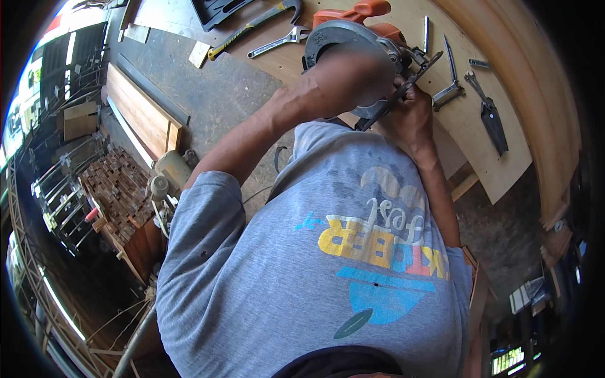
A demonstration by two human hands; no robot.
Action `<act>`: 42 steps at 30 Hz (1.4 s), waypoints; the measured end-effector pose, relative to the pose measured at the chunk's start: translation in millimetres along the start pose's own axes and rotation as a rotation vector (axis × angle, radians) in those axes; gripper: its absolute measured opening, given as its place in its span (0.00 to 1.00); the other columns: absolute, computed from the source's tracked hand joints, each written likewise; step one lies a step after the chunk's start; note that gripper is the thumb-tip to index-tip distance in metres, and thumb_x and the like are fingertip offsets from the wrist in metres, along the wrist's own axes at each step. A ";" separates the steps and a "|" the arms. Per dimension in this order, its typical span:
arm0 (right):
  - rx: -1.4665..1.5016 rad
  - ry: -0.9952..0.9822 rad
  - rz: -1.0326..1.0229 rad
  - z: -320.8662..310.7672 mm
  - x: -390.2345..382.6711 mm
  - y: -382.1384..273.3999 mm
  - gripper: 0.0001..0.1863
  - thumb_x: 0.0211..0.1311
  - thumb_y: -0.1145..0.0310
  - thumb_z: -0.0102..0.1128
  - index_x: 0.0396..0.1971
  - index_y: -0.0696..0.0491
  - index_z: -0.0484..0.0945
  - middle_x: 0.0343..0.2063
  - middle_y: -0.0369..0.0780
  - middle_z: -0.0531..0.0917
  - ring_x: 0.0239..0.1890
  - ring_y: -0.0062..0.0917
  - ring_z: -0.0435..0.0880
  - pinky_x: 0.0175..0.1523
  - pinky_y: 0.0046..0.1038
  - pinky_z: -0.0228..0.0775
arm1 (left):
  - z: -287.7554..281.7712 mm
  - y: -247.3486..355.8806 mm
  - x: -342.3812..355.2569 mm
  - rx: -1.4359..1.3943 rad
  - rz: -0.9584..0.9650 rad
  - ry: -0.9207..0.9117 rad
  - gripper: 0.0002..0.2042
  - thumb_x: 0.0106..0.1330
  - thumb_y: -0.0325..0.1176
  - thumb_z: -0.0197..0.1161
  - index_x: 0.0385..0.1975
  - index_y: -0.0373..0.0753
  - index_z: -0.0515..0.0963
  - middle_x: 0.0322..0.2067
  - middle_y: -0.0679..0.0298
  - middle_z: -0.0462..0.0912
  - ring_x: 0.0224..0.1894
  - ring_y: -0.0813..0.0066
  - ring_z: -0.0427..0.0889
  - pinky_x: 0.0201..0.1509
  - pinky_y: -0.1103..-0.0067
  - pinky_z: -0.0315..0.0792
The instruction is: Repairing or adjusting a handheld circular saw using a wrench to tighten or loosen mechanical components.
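An orange and dark grey circular saw [337, 39] rests on a wooden worktop in front of my body. My left hand [356, 79] lies over the saw's near side; it is blurred, so its fingers do not show clearly. On the saw's near right edge, my right hand [413, 113] is closed around the dark metal base plate [398, 97]. An adjustable wrench [277, 43] and a hammer-like tool [252, 30] with a yellow and black handle lie left of the saw. To its right are a metal angled tool [450, 88] and a pliers-like tool [491, 120] with dark handles.
A black tray [217, 11] stands at the far left of the worktop. Beyond the left arm, wooden boards [142, 104] lie on the concrete floor [208, 88], near a motor [173, 169] and stacked wood blocks [120, 189]. A curved wooden edge [535, 75] runs along the right.
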State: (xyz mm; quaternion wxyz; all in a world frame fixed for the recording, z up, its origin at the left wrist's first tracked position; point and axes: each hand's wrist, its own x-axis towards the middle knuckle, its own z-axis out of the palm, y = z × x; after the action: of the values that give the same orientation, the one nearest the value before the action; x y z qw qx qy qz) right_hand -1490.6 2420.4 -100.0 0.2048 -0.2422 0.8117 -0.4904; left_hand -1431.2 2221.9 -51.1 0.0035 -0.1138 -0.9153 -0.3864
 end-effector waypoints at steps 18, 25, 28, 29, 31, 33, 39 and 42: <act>-0.001 -0.021 0.047 1.9 -4.0 2.5 0.09 0.62 0.70 0.66 0.39 0.58 0.82 0.23 0.40 0.86 0.20 0.26 0.81 0.25 0.30 0.69 | -25.0 -17.9 -29.4 -0.488 -0.383 0.565 0.14 0.69 0.22 0.57 0.52 0.36 0.65 0.31 0.56 0.83 0.27 0.73 0.80 0.28 0.78 0.73; 0.058 0.013 0.023 4.7 -4.6 -1.1 0.09 0.66 0.69 0.63 0.27 0.56 0.77 0.17 0.31 0.75 0.20 0.18 0.65 0.26 0.25 0.61 | 5.6 -28.7 -19.9 -0.412 -0.348 0.442 0.17 0.70 0.25 0.58 0.55 0.36 0.61 0.31 0.56 0.83 0.28 0.75 0.79 0.29 0.80 0.72; 0.074 0.013 0.069 3.7 -4.4 -3.8 0.08 0.66 0.69 0.64 0.29 0.56 0.77 0.18 0.32 0.77 0.20 0.18 0.68 0.27 0.25 0.63 | 8.4 -29.5 -16.8 -0.549 -0.416 0.515 0.18 0.70 0.28 0.59 0.55 0.35 0.62 0.30 0.56 0.83 0.28 0.75 0.79 0.29 0.81 0.71; 0.075 0.014 0.070 3.8 -4.5 -2.5 0.08 0.66 0.69 0.64 0.29 0.56 0.77 0.18 0.32 0.77 0.20 0.18 0.68 0.27 0.25 0.63 | 9.0 -29.9 -16.3 -0.549 -0.416 0.513 0.18 0.70 0.28 0.59 0.55 0.35 0.62 0.30 0.56 0.83 0.28 0.75 0.79 0.29 0.81 0.71; 0.069 0.046 0.003 6.5 -4.2 2.9 0.07 0.65 0.69 0.64 0.31 0.56 0.78 0.19 0.33 0.78 0.21 0.18 0.69 0.28 0.25 0.64 | 9.0 -31.5 -16.3 -0.448 -0.357 0.446 0.18 0.70 0.30 0.61 0.55 0.35 0.62 0.30 0.57 0.82 0.27 0.75 0.80 0.29 0.81 0.72; 0.063 0.077 -0.064 8.1 -4.3 6.9 0.07 0.65 0.69 0.64 0.33 0.57 0.78 0.20 0.34 0.79 0.21 0.18 0.71 0.28 0.25 0.66 | 8.9 -32.9 -16.3 -0.350 -0.298 0.379 0.19 0.70 0.32 0.62 0.55 0.35 0.62 0.29 0.58 0.82 0.27 0.74 0.80 0.29 0.82 0.72; 0.016 0.045 -0.068 5.8 -4.0 5.0 0.07 0.65 0.69 0.65 0.35 0.57 0.78 0.21 0.35 0.80 0.21 0.19 0.72 0.28 0.26 0.67 | 4.9 -33.5 -13.3 -0.260 -0.570 0.433 0.21 0.68 0.32 0.65 0.55 0.34 0.63 0.29 0.57 0.81 0.26 0.73 0.82 0.28 0.83 0.75; 0.027 0.063 -0.118 7.7 -3.8 10.4 0.07 0.65 0.69 0.64 0.36 0.56 0.78 0.21 0.35 0.80 0.21 0.20 0.71 0.27 0.27 0.66 | 5.1 -36.8 -18.6 -0.413 -0.744 0.540 0.23 0.65 0.30 0.67 0.54 0.34 0.64 0.29 0.56 0.81 0.26 0.74 0.82 0.28 0.83 0.78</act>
State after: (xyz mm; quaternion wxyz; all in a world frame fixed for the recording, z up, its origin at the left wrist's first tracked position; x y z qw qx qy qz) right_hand -1485.2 2421.5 -112.3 0.1532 -0.2712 0.7953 -0.5201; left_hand -1420.5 2196.8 -82.5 0.0796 0.3257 -0.7648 -0.5501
